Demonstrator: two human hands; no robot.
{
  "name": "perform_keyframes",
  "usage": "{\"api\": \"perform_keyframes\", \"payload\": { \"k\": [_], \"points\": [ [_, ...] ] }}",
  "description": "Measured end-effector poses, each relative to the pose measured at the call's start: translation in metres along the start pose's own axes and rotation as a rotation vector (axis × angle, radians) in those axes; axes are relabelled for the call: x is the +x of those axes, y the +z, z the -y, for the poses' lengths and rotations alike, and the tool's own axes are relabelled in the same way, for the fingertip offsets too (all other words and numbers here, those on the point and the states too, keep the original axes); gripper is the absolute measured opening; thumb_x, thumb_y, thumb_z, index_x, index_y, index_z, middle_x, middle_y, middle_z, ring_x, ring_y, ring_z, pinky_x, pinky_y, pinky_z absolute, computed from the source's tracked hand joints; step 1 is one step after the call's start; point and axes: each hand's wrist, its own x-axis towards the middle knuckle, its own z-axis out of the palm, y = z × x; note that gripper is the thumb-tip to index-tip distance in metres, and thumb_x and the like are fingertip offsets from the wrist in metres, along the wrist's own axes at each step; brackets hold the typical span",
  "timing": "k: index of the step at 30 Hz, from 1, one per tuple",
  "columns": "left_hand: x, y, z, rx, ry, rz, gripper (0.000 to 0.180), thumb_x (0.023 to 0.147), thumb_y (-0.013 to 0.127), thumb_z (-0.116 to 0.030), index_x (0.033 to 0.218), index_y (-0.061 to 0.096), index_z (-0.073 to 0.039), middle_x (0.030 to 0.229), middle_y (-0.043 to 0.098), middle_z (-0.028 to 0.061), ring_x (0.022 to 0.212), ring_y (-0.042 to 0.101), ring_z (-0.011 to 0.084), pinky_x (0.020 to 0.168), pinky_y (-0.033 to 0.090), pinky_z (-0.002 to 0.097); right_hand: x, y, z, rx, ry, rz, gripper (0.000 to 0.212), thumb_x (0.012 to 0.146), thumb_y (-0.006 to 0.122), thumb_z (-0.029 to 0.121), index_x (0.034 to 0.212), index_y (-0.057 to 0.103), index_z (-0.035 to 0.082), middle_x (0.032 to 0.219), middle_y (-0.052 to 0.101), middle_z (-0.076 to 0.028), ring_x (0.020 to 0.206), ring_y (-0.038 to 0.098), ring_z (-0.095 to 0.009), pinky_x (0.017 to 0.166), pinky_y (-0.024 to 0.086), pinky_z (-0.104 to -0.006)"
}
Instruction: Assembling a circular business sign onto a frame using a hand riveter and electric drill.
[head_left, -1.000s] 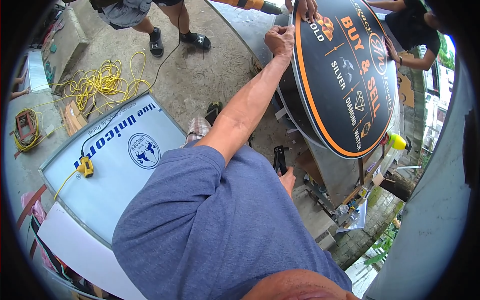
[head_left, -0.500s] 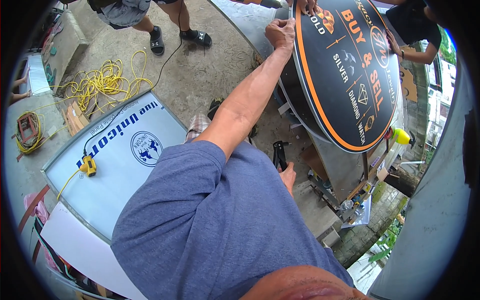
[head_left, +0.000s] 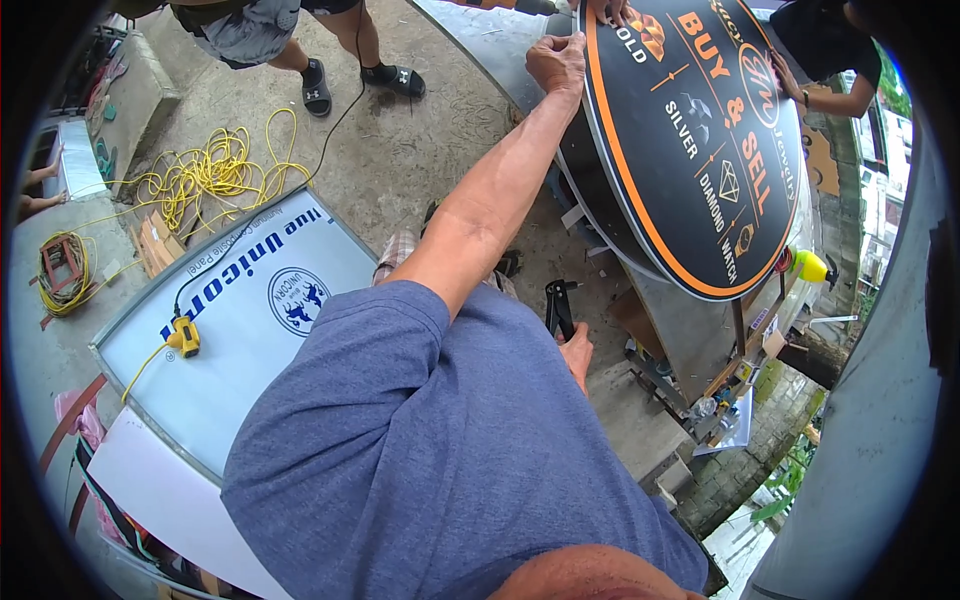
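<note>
A big round black sign (head_left: pixel 670 170) with an orange rim lies face up on a grey work table. At its far left edge my left hand (head_left: pixel 556 64) is closed, fingertips pinched together against the rim; whatever they hold is too small to make out. Low beside my body, my right hand (head_left: pixel 575 355) grips a black hand riveter (head_left: pixel 559 305), and part of that hand is hidden behind my shirt. Another person's hand (head_left: pixel 608 10) rests on the sign's top edge near my left. A second person's hand (head_left: pixel 788 82) lies on its far right edge.
A power drill (head_left: pixel 522 6) points at the sign from the top. Left of me lies a framed white panel (head_left: pixel 235 370) bearing a yellow socket (head_left: pixel 184 337). Tangled yellow cord (head_left: pixel 215 170) covers some floor. A lime-yellow tool (head_left: pixel 808 266) sits by the sign's right edge.
The sign and my left hand appear slightly higher and further left in the picture, as the view shifts a little. Both hands keep their grips.
</note>
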Motion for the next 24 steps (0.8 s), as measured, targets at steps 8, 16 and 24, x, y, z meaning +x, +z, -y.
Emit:
{"api": "perform_keyframes", "payload": {
  "k": [8, 16, 24],
  "points": [
    [0.001, 0.009, 0.028, 0.36, 0.044, 0.064, 0.04, 0.082, 0.073, -0.046, 0.08, 0.069, -0.006, 0.075, 0.07, 0.0171, 0.066, 0.068, 0.0341, 0.06, 0.053, 0.0438, -0.024, -0.028, 0.03, 0.097, 0.001, -0.131, 0.069, 0.061, 0.084, 0.034, 0.117, 0.06, 0.001, 0.103, 0.069, -0.019, 0.096, 0.068, -0.035, 0.086, 0.052, -0.043],
    [-0.003, -0.003, -0.015, 0.121, -0.063, 0.04, 0.03, 0.077, 0.08, -0.03, 0.077, 0.074, -0.001, 0.073, 0.074, 0.0113, 0.063, 0.069, 0.0191, 0.064, 0.054, 0.0339, -0.011, -0.066, 0.05, 0.295, -0.32, -0.049, 0.064, 0.066, 0.083, 0.013, 0.119, 0.051, -0.004, 0.095, 0.066, -0.02, 0.083, 0.066, -0.03, 0.077, 0.053, -0.0393],
    [0.007, -0.001, -0.008, 0.256, -0.081, 0.045, 0.04, 0.069, 0.076, -0.042, 0.074, 0.073, -0.003, 0.074, 0.072, 0.0179, 0.071, 0.071, 0.0267, 0.07, 0.054, 0.0403, -0.018, -0.087, 0.074, 0.649, -0.413, -0.04, 0.064, 0.068, 0.084, 0.01, 0.121, 0.052, -0.003, 0.104, 0.062, -0.012, 0.091, 0.061, -0.023, 0.085, 0.051, -0.0334]
  ]
}}
